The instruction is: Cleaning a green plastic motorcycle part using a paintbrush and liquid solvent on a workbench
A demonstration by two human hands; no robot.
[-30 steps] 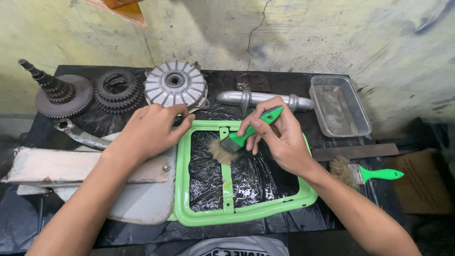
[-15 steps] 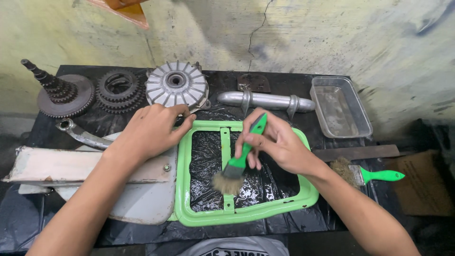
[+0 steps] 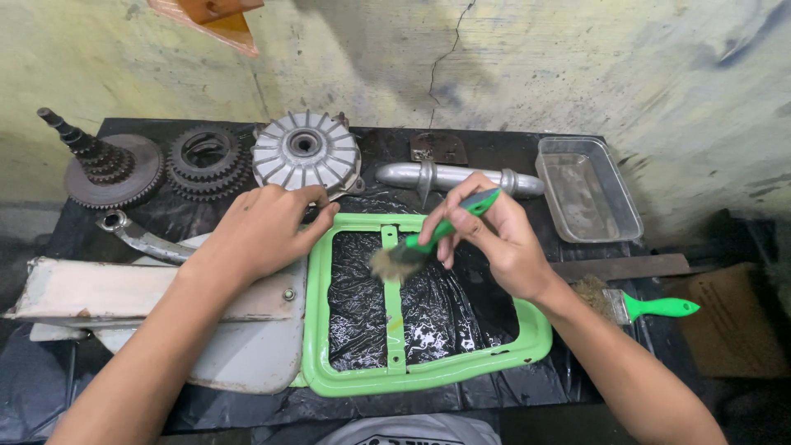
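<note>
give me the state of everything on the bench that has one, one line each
left hand: flat on the green frame's corner
right hand: gripping the paintbrush
paintbrush: bristles on the frame's centre bar
green frame: lying flat, wet
metal tray: upright, holds no parts
spare brush: lying unused

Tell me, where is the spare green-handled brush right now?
In the head view, the spare brush lies on the table's right side, beside the right forearm, below the metal tray.

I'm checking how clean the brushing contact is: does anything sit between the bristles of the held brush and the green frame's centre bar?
Nothing visible does. The right hand holds the green-handled brush with its bristles right at the centre bar of the green frame. The left hand rests at the frame's upper left corner, clear of the bar.
</note>
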